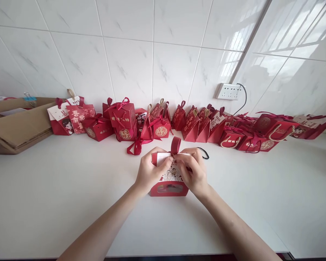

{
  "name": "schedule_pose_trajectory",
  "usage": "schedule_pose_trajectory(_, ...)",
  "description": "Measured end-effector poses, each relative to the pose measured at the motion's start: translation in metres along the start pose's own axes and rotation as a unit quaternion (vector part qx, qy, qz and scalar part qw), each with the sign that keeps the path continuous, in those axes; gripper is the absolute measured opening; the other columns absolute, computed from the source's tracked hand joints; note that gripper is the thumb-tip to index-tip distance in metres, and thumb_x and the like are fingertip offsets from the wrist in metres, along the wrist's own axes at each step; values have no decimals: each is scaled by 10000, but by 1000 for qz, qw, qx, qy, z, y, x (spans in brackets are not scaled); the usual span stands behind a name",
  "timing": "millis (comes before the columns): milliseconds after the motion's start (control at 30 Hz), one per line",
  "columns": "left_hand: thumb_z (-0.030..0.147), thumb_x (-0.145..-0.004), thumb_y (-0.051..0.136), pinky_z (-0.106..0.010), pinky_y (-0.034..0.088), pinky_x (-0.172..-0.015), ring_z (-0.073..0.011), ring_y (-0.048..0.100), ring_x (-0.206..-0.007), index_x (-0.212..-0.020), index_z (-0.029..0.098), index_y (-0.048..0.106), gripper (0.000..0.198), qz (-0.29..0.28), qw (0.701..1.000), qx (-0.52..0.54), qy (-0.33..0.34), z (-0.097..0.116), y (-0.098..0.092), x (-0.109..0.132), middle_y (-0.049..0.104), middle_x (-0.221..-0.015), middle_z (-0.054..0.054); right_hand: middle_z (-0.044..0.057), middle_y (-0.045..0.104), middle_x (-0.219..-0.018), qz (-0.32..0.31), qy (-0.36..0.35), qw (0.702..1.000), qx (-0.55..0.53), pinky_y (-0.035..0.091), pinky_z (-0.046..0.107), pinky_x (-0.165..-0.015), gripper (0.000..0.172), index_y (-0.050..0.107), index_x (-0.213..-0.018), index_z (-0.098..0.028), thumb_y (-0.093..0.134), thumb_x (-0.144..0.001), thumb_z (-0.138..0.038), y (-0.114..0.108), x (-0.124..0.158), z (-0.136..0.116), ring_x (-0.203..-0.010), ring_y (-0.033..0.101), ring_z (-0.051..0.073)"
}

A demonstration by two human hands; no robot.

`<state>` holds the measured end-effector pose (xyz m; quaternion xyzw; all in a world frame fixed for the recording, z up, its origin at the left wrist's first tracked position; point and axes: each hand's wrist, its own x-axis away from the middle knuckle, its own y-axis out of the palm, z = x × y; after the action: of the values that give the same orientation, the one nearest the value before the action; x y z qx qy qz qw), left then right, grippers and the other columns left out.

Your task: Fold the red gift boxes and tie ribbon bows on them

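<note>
Single red gift box (155,191) sitting upright on white counter (70,188), centre, near front edge; front face showing clear window low down, white panel with red print above; left hand (149,170) gripping box top, thumb pressing on white flap; right hand (194,172) pinching dark red ribbon (175,144) at base; ribbon loop standing upright above box top, between both hands.

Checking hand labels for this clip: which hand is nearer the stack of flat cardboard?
Left. The left hand is at the left of the red box, toward the cardboard; the right hand is beyond it.
</note>
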<state>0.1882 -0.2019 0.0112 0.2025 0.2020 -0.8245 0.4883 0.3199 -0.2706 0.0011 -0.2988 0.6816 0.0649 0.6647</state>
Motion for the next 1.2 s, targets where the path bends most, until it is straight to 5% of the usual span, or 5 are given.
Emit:
schedule_pose_trajectory(967,339,-706,649,-193,394,-431,-99,483,-453,-660,178,566,186,36,999,-15,0,0,2,-1,545,-502,39,33,462,-873,-29,32,998,-52,462,290,-603,406,624,-1051,-272,418,-864,23,-3,-3,-1,-758,521,148)
schedule_pose_trajectory(1200,338,-721,645,-193,411,-441,-102,505,-463,-662,185,560,184,32,999,-10,-2,2,2,-1,558,-509,37,35,521,-866,1,31,999,-34,479,299,-616,283,517,-1104,-231,486,-886,-53,0,0,2,-772,552,166)
